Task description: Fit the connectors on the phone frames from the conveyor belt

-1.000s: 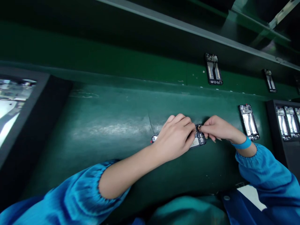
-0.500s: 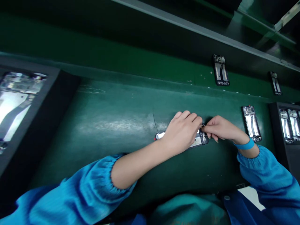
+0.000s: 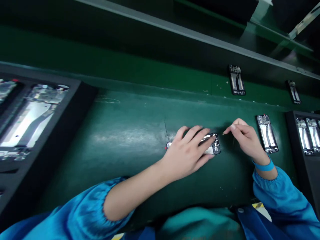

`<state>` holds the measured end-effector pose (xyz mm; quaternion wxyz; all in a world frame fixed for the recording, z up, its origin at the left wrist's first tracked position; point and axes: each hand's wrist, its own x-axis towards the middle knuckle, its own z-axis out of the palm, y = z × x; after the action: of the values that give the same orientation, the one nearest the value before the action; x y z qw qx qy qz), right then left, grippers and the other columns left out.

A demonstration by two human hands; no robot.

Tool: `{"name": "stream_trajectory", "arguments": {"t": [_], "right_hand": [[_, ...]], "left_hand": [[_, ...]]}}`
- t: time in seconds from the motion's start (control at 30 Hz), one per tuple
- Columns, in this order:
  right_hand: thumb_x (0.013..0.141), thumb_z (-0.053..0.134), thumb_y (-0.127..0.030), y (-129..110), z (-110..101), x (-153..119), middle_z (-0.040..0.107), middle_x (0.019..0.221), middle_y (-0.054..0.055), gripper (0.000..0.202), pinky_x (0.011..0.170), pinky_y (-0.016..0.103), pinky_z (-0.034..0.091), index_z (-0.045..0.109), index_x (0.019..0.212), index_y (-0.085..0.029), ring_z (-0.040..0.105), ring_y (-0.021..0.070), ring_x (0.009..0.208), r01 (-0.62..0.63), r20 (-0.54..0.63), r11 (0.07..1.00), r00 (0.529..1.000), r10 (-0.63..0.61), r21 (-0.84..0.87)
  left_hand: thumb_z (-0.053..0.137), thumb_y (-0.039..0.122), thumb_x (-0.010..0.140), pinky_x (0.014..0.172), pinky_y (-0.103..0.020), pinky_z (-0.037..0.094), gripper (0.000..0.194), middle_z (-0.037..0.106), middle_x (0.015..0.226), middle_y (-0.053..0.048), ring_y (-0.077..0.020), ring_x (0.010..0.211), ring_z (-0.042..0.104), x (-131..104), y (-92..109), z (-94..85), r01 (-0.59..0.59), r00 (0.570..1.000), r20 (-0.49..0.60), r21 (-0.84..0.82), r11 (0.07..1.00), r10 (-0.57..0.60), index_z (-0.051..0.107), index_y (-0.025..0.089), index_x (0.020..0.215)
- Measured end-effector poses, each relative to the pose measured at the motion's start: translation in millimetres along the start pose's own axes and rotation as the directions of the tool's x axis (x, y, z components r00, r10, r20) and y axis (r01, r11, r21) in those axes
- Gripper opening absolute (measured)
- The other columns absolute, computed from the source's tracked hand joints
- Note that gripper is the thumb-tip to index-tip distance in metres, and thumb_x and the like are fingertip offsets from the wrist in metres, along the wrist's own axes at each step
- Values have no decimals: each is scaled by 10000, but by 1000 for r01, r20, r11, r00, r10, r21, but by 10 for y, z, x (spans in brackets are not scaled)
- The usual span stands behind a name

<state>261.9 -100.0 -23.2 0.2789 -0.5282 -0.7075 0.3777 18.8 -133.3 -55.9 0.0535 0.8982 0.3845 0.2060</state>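
An opened phone [image 3: 216, 146], its inner boards and metal plate showing, lies sideways on the green bench top. My left hand [image 3: 186, 150] spreads across it, thumb along the near edge and fingers reaching over towards the far edge, gripping it against the bench. The hand covers much of the phone's middle. Just right of the phone, my right hand [image 3: 243, 135] hovers apart from it with thumb and index finger pinched. A tiny speck shows at the fingertip, too small to name. A thin dark wire or hair-like line [image 3: 166, 128] rises by the phone's left end.
Another opened phone [image 3: 267, 133] lies beyond my right wrist. Two more, one nearer [image 3: 237, 80] and one farther [image 3: 293, 91], rest on the rear strip. Black trays with opened phones stand at left [image 3: 82, 100] and right [image 3: 291, 133]. A metal rail [image 3: 175, 28] crosses the back.
My right hand has lifted off the phone's right end and moved right and up. My left hand's fingers have spread wider over the phone. The view has shifted slightly left.
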Motion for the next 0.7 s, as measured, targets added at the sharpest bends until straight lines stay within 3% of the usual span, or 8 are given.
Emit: {"name": "stream_trajectory", "arguments": {"t": [0.07, 0.23, 0.33, 0.43, 0.53, 0.7], "right_hand": [[1034, 542, -331, -18, 22, -57, 625, 758, 26, 284, 702, 309, 450, 750, 890, -202, 588, 168, 743, 81, -45, 994, 995, -85, -74], [1016, 595, -259, -64, 118, -151, 704, 799, 31, 162, 693, 309, 480, 721, 931, -202, 635, 168, 736, 233, 60, 967, 972, -228, -105], [1011, 605, -260, -22, 111, -160, 735, 869, 51, 131, 739, 336, 491, 713, 959, -206, 652, 190, 790, 268, 102, 945, 962, -252, -189], [1005, 617, -300, 59, 91, -131, 693, 772, 46, 210, 695, 351, 455, 676, 830, -200, 614, 196, 727, 263, 134, 904, 964, -230, -337], [1025, 574, -279, 115, 116, -83, 576, 645, 14, 345, 614, 324, 410, 582, 689, -200, 550, 160, 628, 231, 90, 940, 973, -215, -253], [1038, 540, -249, 117, 257, -13, 508, 636, -8, 348, 584, 300, 382, 553, 694, -200, 512, 136, 606, 238, 25, 963, 971, -237, -126]], "left_hand": [[546, 535, 991, 1075, -576, 356, 503, 559, 1481, -133, -376, 1320, 498, -85, 9, 2, -28, 998, 50, 12, 1000, 27, 627, 215, 1370], [510, 567, 1006, 1132, -623, 325, 520, 487, 1558, -133, -392, 1411, 445, -118, -62, 30, -69, 994, 89, -14, 997, 70, 593, 276, 1429], [513, 575, 1001, 1149, -638, 312, 556, 465, 1572, -149, -400, 1434, 425, -103, -103, 27, -69, 993, 91, -38, 997, 72, 565, 266, 1461], [506, 586, 998, 1171, -656, 285, 602, 430, 1595, -161, -408, 1459, 395, -99, -114, 26, -46, 992, 114, -54, 997, 52, 528, 246, 1495], [507, 586, 995, 1175, -682, 267, 616, 406, 1607, -173, -423, 1472, 375, -96, -111, 30, -30, 990, 137, -67, 997, 39, 509, 251, 1511], [508, 579, 994, 1176, -692, 267, 620, 417, 1599, -178, -424, 1473, 373, -90, -107, 33, -18, 989, 148, -76, 997, 29, 505, 243, 1515]]}}
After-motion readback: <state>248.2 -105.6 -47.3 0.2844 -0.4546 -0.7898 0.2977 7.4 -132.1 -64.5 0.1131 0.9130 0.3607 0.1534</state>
